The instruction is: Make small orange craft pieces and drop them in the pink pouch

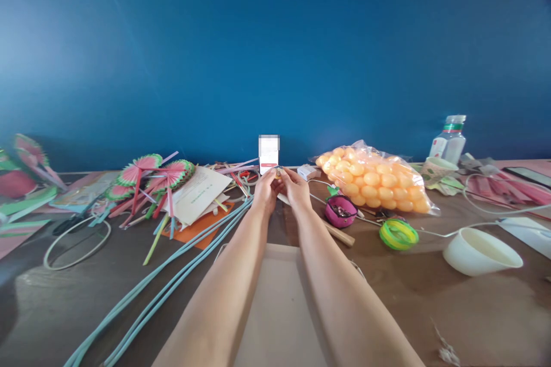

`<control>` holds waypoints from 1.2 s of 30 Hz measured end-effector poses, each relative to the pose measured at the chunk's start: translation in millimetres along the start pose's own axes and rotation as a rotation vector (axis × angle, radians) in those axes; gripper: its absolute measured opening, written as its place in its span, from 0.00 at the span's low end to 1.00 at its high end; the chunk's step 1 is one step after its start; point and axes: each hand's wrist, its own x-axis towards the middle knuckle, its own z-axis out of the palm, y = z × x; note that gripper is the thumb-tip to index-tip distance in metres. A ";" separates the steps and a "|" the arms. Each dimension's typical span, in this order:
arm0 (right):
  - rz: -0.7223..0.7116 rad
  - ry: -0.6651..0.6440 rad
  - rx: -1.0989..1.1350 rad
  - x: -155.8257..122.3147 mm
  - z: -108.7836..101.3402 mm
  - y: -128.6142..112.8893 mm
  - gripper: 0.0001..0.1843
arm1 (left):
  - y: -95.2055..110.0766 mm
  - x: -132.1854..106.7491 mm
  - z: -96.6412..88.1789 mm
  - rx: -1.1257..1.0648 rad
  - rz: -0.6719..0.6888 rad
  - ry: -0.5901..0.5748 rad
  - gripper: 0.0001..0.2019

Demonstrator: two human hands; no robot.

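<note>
Both my arms reach forward over the table. My left hand [267, 186] and my right hand [295, 185] meet at the fingertips, closed on a small shiny, gold-and-dark object [278, 172]. Its kind is too small to make out, and fingers cover part of it. Just beyond the hands stands an upright white screen [269, 156], partly blurred out. Below my forearms lies a pale beige tray or board [278, 298]. To the right of my right hand sits a purple pouch-like bowl [340, 211] with small bits inside and a green tip.
Teal cords [172, 272] run along the left, near watermelon-patterned paper fans [140, 171] and papers [198, 192]. On the right are a bag of orange balls [374, 180], a green-yellow ring stack [398, 234], a white cup [477, 255] and a bottle [450, 140]. A blue wall [275, 57] rises behind.
</note>
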 end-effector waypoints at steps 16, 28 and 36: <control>0.007 -0.042 0.048 -1.0 0.5 -1.7 0.25 | -3.3 2.9 -2.2 0.015 0.037 0.001 0.12; 0.170 0.026 0.056 -3.6 -2.2 -8.4 0.24 | -4.0 2.6 -1.2 0.145 0.055 -0.021 0.13; 0.188 0.058 0.100 -1.4 -2.1 -10.1 0.20 | -9.4 7.2 -7.6 0.189 0.091 -0.059 0.14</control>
